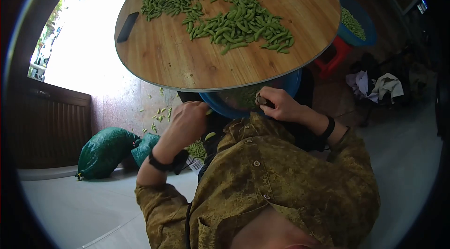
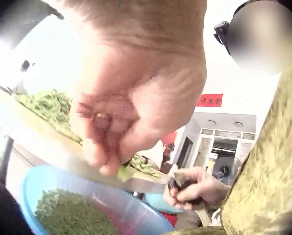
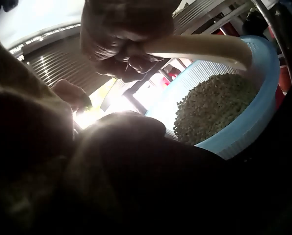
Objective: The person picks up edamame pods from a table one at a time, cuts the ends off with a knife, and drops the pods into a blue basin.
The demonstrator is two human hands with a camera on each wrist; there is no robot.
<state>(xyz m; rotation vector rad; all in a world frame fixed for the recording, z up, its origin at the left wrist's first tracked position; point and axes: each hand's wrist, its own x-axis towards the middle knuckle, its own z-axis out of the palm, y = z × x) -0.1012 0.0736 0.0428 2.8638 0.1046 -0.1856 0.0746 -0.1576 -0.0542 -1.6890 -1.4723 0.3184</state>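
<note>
My left hand (image 1: 187, 120) is at the near side of the round table, left of the blue basin (image 1: 209, 101). Its fingertips pinch a green bean pod (image 2: 125, 172), mostly hidden by the fingers. Over the basin's right side, my right hand (image 1: 281, 103) grips a tool with a long, pale, curved part (image 3: 204, 46) sticking out of the fist; I cannot tell its kind. Small green beans (image 3: 217, 105) fill the bottom of the basin. On the table (image 1: 154, 64) lies a large heap of green bean pods (image 1: 234, 21).
A dark flat object (image 1: 127, 27) lies at the table's left edge. Green sacks (image 1: 108, 148) and scattered pods (image 1: 161, 115) are on the floor at left. Another blue basin (image 1: 368, 26), with beans inside, stands by a red stool (image 1: 335, 56) at right. Cloths (image 1: 386, 87) hang nearby.
</note>
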